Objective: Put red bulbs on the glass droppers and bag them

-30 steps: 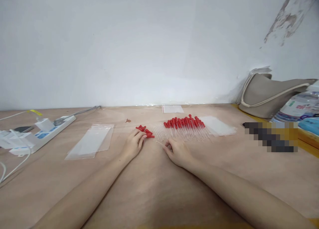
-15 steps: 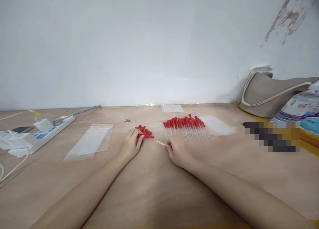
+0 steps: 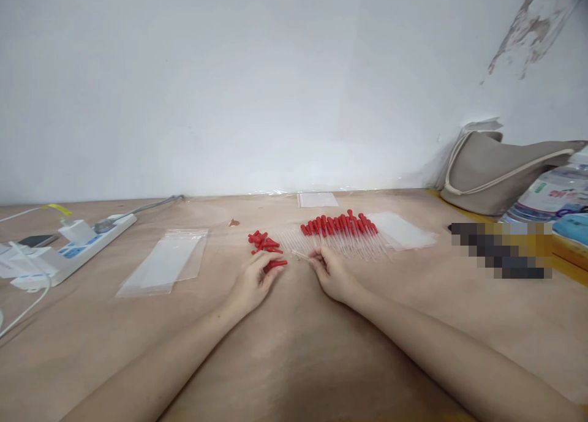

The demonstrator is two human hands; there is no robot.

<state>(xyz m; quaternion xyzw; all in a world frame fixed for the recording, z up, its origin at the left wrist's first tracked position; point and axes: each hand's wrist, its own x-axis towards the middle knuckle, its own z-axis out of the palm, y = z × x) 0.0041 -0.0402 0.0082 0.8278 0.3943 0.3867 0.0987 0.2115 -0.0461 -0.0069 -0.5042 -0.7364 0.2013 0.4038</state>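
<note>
The loose dropper bulbs (image 3: 258, 240) are plain red, as are the bulbs on the assembled droppers (image 3: 340, 226); the glass-like tubes (image 3: 287, 243) are clear and colourless. The table covering (image 3: 294, 348) is light brown, the wall (image 3: 229, 91) pale bluish grey with a mottled brown-and-white patch (image 3: 535, 30). The power strip (image 3: 93, 244) is white with blue socket panels (image 3: 68, 250); the handbag (image 3: 496, 158) is grey-beige with a cream cord (image 3: 505, 177). A cable tag (image 3: 59, 209) is yellow.

Diffuse, cool light falls on the wall (image 3: 257, 103), palest low at centre and dimmer toward the upper corners. A broad, soft shadow darkens the tabletop (image 3: 294, 330) between the forearms (image 3: 427, 333). Small glints line the wall's base. Wide-angle distortion stretches the right edge; coarse pixelation masks one patch (image 3: 500, 250). Clear tubes (image 3: 294, 243) resolve poorly.
</note>
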